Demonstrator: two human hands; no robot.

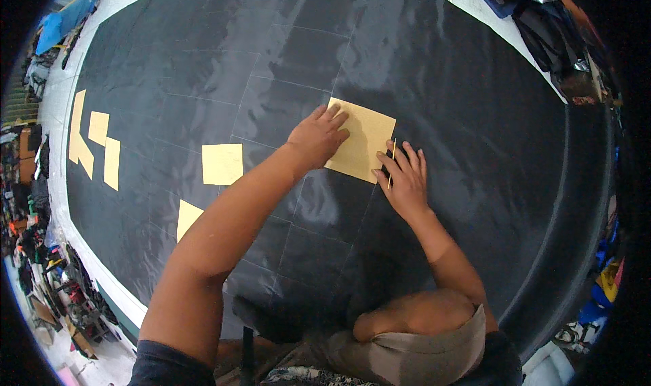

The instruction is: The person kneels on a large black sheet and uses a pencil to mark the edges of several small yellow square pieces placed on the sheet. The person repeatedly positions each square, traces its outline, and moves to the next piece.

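A tan rectangular card template (363, 132) lies flat on a large sheet of black, slightly glossy material (461, 169). My left hand (319, 138) presses on the template's left side, its fingers spread over the surface. At the right edge of the template, my right hand (405, 179) holds a thin yellow stick (394, 147), pen-like in shape, between thumb and fingers. Its lower tip is partly hidden by the hand. Thin pale lines run across the black material, several of them meeting near the template and forming box-like outlines.
Left of my arm lie a square card piece (222, 164) and another card piece (188, 218), partly covered by the forearm. More pale cut pieces (112, 162) sit at the far left. Cluttered goods (68, 284) line the left floor; dark bags (542, 27) lie at the back right.
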